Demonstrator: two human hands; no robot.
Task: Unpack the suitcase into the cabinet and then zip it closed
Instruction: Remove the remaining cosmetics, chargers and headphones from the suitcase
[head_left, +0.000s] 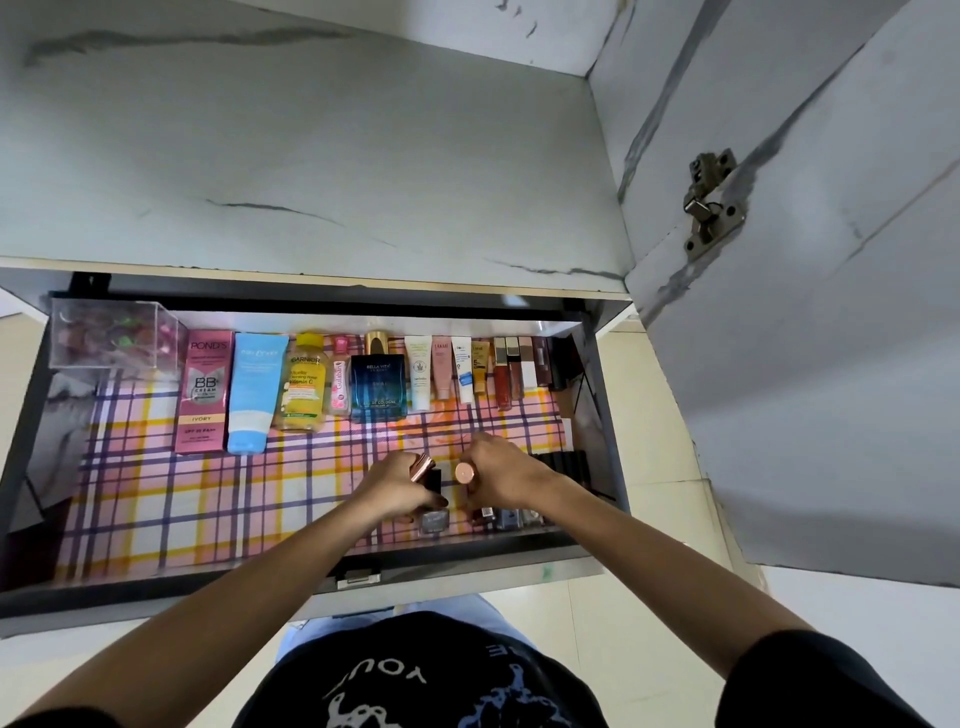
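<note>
Open drawer (156, 590) with checked liner (208, 499): left hand (400, 486) grips a rose-capped bottle (422, 466); right hand (506, 475) grips a second capped bottle (465, 472), the two just beside each other

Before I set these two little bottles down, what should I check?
1. Left hand holds the square-capped bottle: ok, the fingers are curled round it.
2. Right hand holds the round-capped bottle: ok, it is gripped below the cap.
3. Drawer open far enough: ok, the whole inside shows.
4. Room beside the front row of small bottles: ok, the checked liner is bare to their left.
5. Bottles under the hands standing firm: cannot tell, the hands partly hide them.
6. Suitcase emptied: cannot tell, it is out of view.
</note>
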